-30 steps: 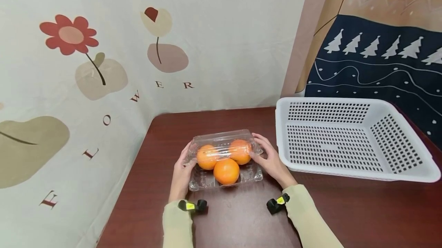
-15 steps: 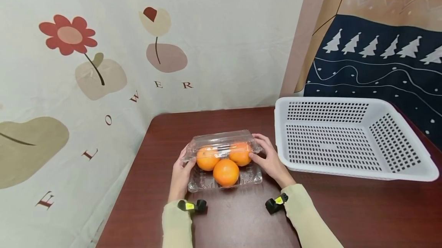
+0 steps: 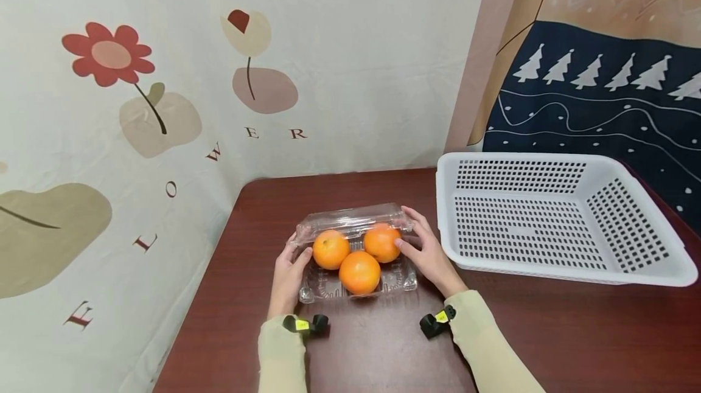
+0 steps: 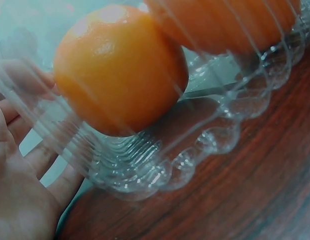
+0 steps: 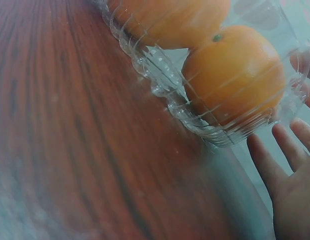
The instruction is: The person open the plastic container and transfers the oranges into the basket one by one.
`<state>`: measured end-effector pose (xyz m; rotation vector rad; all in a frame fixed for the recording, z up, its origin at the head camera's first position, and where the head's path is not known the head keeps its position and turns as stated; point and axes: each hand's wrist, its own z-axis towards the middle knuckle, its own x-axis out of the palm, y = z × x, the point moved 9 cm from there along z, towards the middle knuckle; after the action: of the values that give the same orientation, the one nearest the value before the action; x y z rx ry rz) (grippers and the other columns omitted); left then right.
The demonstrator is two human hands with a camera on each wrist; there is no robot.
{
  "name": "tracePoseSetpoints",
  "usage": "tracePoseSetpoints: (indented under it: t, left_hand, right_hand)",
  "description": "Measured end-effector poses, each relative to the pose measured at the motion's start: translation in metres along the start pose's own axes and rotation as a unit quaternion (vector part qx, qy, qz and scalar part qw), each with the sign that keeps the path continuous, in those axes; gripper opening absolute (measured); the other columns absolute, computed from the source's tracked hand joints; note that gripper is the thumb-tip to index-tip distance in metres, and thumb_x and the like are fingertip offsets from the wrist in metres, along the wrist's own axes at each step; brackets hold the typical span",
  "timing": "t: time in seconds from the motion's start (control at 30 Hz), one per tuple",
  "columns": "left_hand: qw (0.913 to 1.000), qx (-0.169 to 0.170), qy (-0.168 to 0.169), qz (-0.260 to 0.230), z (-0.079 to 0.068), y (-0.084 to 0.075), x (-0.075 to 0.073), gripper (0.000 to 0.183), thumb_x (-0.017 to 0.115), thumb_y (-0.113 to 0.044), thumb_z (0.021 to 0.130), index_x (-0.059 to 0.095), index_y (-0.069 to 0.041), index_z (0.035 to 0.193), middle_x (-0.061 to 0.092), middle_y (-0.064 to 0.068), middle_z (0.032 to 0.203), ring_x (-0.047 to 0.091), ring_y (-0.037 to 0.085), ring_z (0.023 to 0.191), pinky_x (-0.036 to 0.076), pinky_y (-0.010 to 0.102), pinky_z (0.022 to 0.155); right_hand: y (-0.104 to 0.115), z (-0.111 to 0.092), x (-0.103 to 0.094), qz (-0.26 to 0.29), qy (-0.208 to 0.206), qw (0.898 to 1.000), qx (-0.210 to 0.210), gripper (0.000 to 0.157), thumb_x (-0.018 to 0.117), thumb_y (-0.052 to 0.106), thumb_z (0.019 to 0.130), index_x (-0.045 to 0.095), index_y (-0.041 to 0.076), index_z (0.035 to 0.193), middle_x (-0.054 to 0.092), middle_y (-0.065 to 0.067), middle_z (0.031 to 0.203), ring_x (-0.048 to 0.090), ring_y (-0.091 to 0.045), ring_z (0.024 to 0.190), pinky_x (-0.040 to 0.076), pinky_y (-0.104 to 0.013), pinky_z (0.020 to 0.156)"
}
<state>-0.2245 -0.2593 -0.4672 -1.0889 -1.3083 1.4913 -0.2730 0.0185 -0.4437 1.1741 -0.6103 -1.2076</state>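
A clear plastic clamshell box lies on the table with its lid raised and leaning back. Three oranges sit inside: one at back left, one at back right and one in front. My left hand holds the lid's left side, its thumb toward the near edge. On the opposite side, my right hand grips the lid between thumb and fingers. Both wrist views show the fingers spread along the box's outer sides, with oranges behind the ribbed clear plastic.
A white perforated plastic basket stands to the right of my right hand. The dark red wooden table meets a printed curtain at the back and left.
The lid has swung up and back, so the two rear oranges show with less plastic over them. Both hands have shifted slightly with it; the oranges and basket stay put.
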Motion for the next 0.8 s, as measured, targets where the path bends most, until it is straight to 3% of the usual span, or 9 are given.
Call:
tracePoseSetpoints:
  t: [0.17,0.37,0.57,0.8]
  left_hand:
    - [1.0000,-0.008,0.001,-0.003,0.000,0.001,0.001,0.046,0.060,-0.020,0.085,0.048,-0.007,0.128,0.038,-0.002,0.137,0.036,0.010,0.123,0.026,0.028,0.103]
    - [0.9997,0.018,0.012,-0.006,0.000,-0.003,0.003,0.044,0.061,-0.024,0.084,0.051,-0.017,0.127,0.050,0.000,0.127,0.044,0.012,0.118,0.032,0.024,0.098]
    - [0.9989,0.025,0.038,-0.013,-0.001,-0.012,0.008,0.043,0.055,-0.016,0.088,0.047,-0.022,0.130,0.045,-0.004,0.132,0.044,0.015,0.118,0.035,0.019,0.094]
    - [0.9987,0.024,0.045,-0.003,-0.008,-0.027,0.012,0.044,0.052,-0.012,0.089,0.044,-0.017,0.133,0.042,-0.002,0.136,0.043,0.020,0.119,0.036,0.018,0.093]
  right_hand:
    - [0.017,-0.001,0.000,0.010,0.002,1.000,0.007,0.038,0.055,0.012,0.087,0.049,0.012,0.124,0.021,-0.006,0.144,0.039,-0.023,0.120,0.039,-0.043,0.093]
    - [0.020,-0.002,-0.002,0.000,-0.006,1.000,0.018,0.038,0.054,0.012,0.088,0.048,0.006,0.125,0.024,-0.007,0.143,0.034,-0.026,0.123,0.039,-0.045,0.092]
    - [0.019,-0.002,-0.002,-0.005,-0.007,1.000,0.020,0.041,0.054,0.013,0.088,0.045,0.003,0.127,0.026,-0.008,0.142,0.034,-0.027,0.123,0.039,-0.046,0.091]
    - [0.019,-0.002,-0.002,-0.003,-0.011,1.000,0.019,0.042,0.055,0.010,0.087,0.044,0.000,0.127,0.028,-0.010,0.140,0.036,-0.030,0.122,0.040,-0.045,0.091]
